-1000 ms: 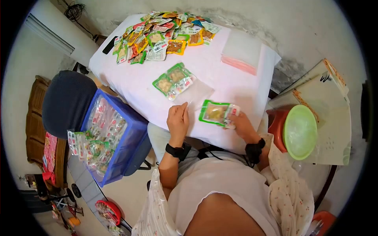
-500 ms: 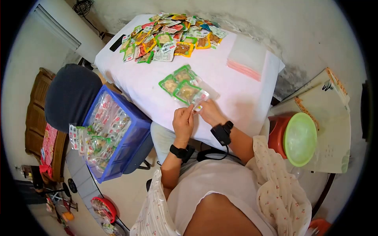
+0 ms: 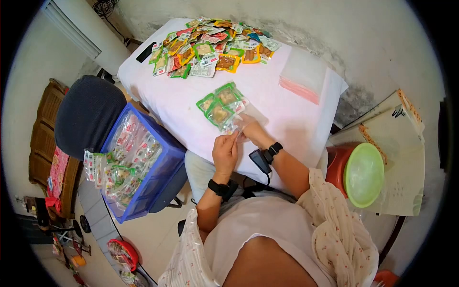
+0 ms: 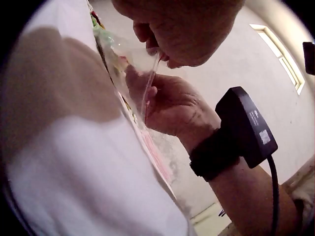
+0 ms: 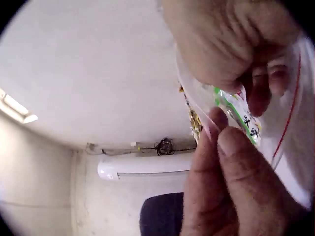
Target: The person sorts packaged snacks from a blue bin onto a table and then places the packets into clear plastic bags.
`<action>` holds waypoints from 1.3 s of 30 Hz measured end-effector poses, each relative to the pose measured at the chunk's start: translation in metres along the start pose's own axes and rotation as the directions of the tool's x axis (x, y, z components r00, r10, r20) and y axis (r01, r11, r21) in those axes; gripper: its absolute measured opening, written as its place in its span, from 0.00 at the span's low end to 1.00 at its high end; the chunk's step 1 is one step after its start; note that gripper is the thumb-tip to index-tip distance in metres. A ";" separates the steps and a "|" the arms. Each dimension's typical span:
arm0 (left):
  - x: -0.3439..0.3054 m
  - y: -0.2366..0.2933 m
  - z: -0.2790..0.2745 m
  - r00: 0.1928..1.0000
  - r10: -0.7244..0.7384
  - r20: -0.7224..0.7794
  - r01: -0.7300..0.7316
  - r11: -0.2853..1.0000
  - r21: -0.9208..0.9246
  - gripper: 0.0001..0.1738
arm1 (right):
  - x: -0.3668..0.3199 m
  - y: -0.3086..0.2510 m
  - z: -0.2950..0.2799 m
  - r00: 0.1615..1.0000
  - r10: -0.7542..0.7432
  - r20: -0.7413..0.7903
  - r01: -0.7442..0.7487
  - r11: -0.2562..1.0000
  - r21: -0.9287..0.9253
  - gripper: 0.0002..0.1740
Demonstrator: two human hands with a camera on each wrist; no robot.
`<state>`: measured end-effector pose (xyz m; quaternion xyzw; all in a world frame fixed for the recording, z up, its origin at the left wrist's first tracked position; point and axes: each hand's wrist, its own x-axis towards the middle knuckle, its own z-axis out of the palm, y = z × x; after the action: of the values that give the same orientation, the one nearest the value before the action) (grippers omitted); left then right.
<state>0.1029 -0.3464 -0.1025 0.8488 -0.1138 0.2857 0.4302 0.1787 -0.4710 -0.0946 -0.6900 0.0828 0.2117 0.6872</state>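
A clear zip bag (image 3: 257, 114) with a red seal line lies on the white-covered table, its mouth towards the person. My left hand (image 3: 224, 154) pinches the bag's edge between thumb and forefinger, close up in the right wrist view. Through the mouth reaches my right hand (image 3: 249, 128), its fingers curled at the near end of a green-edged food packet (image 3: 220, 114). That packet overlaps two similar green-edged packets (image 3: 228, 95) lying flat at the bag's far end. In the left wrist view the bag's film (image 4: 133, 59) stretches between both hands.
At the table's far side spreads a heap of colourful food packets (image 3: 203, 50), with a black phone (image 3: 146, 52) beside it. A stack of clear bags (image 3: 302, 74) lies at the right. Left of the table, a blue crate (image 3: 162, 177) holds filled bags. A green basin (image 3: 364, 174) stands right.
My right hand has brought the green-edged packet from the right to the bag and moved it in over the other two. My left hand has come to the bag's mouth.
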 end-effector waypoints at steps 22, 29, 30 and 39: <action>0.006 0.003 0.000 1.000 0.002 -0.016 -0.002 1.000 -0.008 0.17 | 0.011 0.015 -0.004 0.979 -0.182 0.088 0.162 0.968 0.193 0.29; 0.010 0.003 0.001 0.998 0.064 -0.026 -0.064 0.998 -0.003 0.17 | 0.013 0.011 0.001 0.947 -0.302 -0.108 0.320 0.909 0.266 0.28; 0.011 0.002 0.000 0.998 0.058 -0.016 -0.058 0.998 0.004 0.17 | 0.014 0.009 0.002 0.948 -0.301 -0.106 0.319 0.909 0.267 0.28; -0.002 -0.004 -0.012 0.985 0.072 0.157 -0.091 0.989 0.117 0.19 | -0.041 0.017 -0.045 0.896 -0.411 0.169 0.440 0.770 -0.462 0.24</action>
<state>0.0981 -0.3346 -0.1003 0.8878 -0.1632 0.2440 0.3545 0.1433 -0.5237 -0.0950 -0.8349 -0.1517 0.0847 0.5223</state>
